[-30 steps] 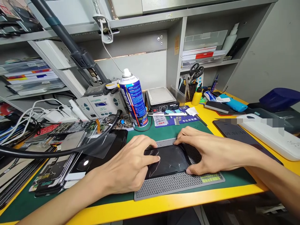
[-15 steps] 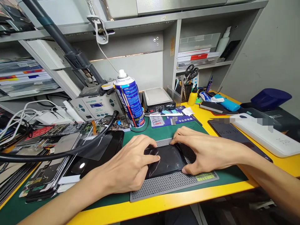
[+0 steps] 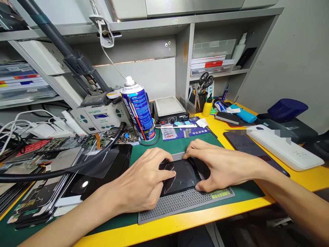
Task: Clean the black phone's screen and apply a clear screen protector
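A black phone (image 3: 183,175) with a glossy face, marked by a few pale streaks, lies on a grey honeycomb mat (image 3: 169,209). My left hand (image 3: 146,178) is closed around its left end, thumb stretched over the top face and index finger bent at the far edge. At the right end, my right hand (image 3: 218,164) grips it, fingers at the far corner and thumb at the near corner. Part of the phone's left end is hidden under my left hand.
A blue spray can (image 3: 140,113) stands behind the hands, beside a small heating plate (image 3: 169,106). Stacked phone parts (image 3: 48,185) and a black hose (image 3: 102,154) are at left. To the right lie a phone with a timer (image 3: 254,151) and a white power bank (image 3: 288,147).
The view has swung slightly to the right. My left thumb sits a little closer to my right hand across the phone's face. Both hands keep their hold.
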{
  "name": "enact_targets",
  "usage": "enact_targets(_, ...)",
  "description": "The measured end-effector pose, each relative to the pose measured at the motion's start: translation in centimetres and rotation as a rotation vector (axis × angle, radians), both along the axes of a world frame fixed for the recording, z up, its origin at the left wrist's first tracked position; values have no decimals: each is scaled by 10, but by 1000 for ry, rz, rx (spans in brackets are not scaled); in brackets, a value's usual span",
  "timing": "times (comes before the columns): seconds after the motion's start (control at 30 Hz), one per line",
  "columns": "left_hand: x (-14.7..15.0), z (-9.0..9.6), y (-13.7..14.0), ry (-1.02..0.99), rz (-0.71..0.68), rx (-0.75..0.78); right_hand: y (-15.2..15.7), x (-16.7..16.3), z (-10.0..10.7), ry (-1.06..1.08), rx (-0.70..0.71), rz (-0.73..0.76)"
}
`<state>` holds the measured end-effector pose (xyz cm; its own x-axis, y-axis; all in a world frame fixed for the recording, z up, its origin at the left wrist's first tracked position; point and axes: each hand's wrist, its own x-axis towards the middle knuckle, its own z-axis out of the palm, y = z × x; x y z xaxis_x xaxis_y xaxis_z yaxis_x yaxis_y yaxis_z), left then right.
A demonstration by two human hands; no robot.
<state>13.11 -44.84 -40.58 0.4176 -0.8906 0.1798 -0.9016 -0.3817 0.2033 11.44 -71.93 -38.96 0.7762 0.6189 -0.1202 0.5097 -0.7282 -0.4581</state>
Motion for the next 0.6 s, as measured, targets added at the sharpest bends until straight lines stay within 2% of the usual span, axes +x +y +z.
enact_targets(0.6, 3, -1, -12, 29, 2, 32, 1, -1, -1, -21, -39, 5)
